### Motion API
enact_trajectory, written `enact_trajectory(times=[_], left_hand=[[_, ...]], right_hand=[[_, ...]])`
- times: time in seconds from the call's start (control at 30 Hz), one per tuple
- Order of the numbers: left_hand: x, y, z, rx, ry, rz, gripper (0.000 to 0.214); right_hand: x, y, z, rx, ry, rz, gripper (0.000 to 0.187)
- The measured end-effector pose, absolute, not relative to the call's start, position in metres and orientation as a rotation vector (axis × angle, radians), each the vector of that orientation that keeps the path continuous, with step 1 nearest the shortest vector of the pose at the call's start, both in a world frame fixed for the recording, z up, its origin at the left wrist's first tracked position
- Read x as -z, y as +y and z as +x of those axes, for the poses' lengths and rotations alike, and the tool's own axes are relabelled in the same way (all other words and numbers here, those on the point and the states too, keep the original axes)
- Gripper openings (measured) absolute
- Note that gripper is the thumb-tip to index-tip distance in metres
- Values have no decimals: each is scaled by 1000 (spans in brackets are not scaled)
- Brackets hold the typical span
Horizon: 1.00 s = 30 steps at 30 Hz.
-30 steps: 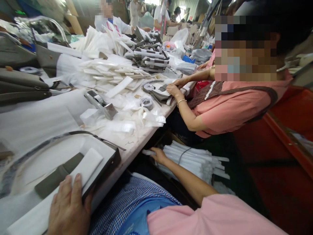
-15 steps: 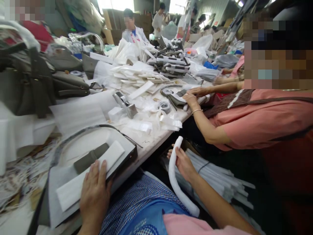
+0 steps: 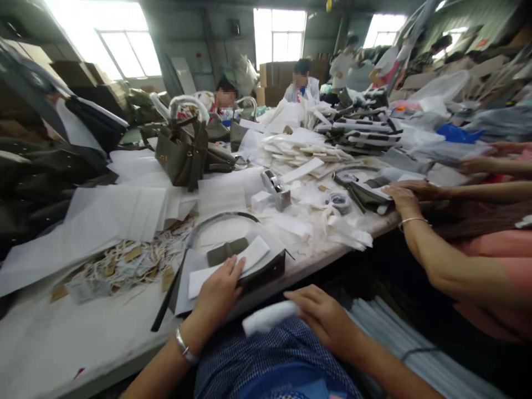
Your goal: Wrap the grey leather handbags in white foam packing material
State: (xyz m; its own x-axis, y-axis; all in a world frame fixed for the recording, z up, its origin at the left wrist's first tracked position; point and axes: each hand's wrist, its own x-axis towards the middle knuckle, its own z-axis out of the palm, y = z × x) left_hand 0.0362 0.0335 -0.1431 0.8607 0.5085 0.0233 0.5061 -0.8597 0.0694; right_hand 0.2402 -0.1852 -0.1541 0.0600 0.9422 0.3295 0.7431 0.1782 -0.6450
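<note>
A dark olive handbag (image 3: 274, 267) lies flat at the table's front edge, its handle (image 3: 226, 215) arching away from me. White foam sheet covers part of it, with a folded white foam strip (image 3: 255, 252) on top beside an olive flap (image 3: 226, 250). My left hand (image 3: 220, 285) rests on that strip, fingers laid out flat. Over my lap, my right hand (image 3: 324, 318) grips one end of a white foam tube (image 3: 268, 318), which points left toward the bag. The fingers' undersides are hidden.
Tags with strings (image 3: 137, 260) and white foam sheets (image 3: 120, 208) lie to the left. A tape dispenser (image 3: 276, 188) and tape roll (image 3: 338, 202) sit beyond the bag. Bundled foam tubes (image 3: 407, 338) stand low at right. A co-worker's hands (image 3: 401, 197) work on another bag at right.
The view has swung left. My right hand has brought the foam tube from upright at the right to lying across my lap, nearer the bag. My left hand stays on the strip.
</note>
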Motion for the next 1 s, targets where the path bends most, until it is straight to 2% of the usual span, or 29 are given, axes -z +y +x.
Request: enact_trajectory(times=[0.1, 0.2, 0.37, 0.63, 0.8, 1.0], left_hand=[[130, 41, 40, 76, 799, 2915, 66], [119, 46, 45, 151, 786, 2873, 63], [108, 49, 47, 178, 737, 2872, 55], [118, 54, 46, 191, 749, 2879, 59], [128, 55, 43, 133, 776, 2872, 58], [128, 51, 31, 26, 715, 2784, 71]], right_hand=[[153, -154, 215, 23, -1915, -1420, 24], [158, -127, 189, 319, -1951, -1236, 21], [176, -98, 163, 550, -1993, -1146, 17], [237, -52, 164, 467, -1967, -1178, 20], [237, -51, 167, 315, -1901, -1030, 29], [228, -56, 159, 83, -1759, -971, 23]])
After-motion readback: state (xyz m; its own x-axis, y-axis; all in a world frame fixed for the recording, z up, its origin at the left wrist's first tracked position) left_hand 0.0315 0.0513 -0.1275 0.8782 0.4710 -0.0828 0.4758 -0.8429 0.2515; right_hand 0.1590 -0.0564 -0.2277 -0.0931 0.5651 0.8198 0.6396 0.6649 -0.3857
